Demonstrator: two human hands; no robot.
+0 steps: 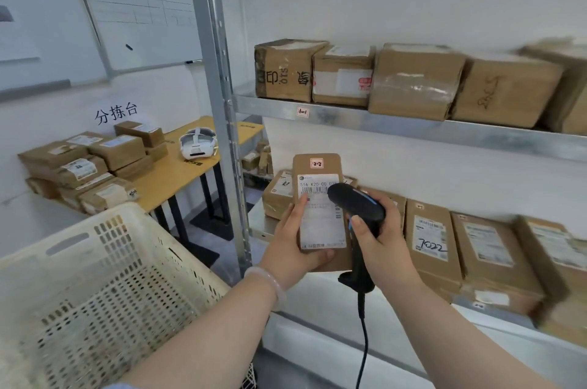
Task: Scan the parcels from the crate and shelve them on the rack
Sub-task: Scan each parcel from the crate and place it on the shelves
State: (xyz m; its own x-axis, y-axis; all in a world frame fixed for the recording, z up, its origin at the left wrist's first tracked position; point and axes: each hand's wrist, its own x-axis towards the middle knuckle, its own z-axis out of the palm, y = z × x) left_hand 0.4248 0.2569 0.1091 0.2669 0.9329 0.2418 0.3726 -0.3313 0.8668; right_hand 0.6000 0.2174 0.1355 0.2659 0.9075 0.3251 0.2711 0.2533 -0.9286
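Observation:
My left hand [293, 241] holds a brown cardboard parcel [317, 168] upright in front of the rack, its white shipping label facing me and a small "2-2" sticker at the top. My right hand [382, 237] grips a black corded barcode scanner [357, 201], its head pointed at the label's barcode and overlapping the parcel's right edge. The cream perforated plastic crate [104, 287] stands at the lower left; no parcels show in the part of its inside I can see.
The metal rack [413, 130] carries a row of cardboard boxes on its upper shelf [416, 80] and flat parcels on its lower shelf [489, 249]. A rack upright [219, 103] stands left of the parcel. Behind, a wooden table [178, 172] holds stacked parcels and a white headset [198, 144].

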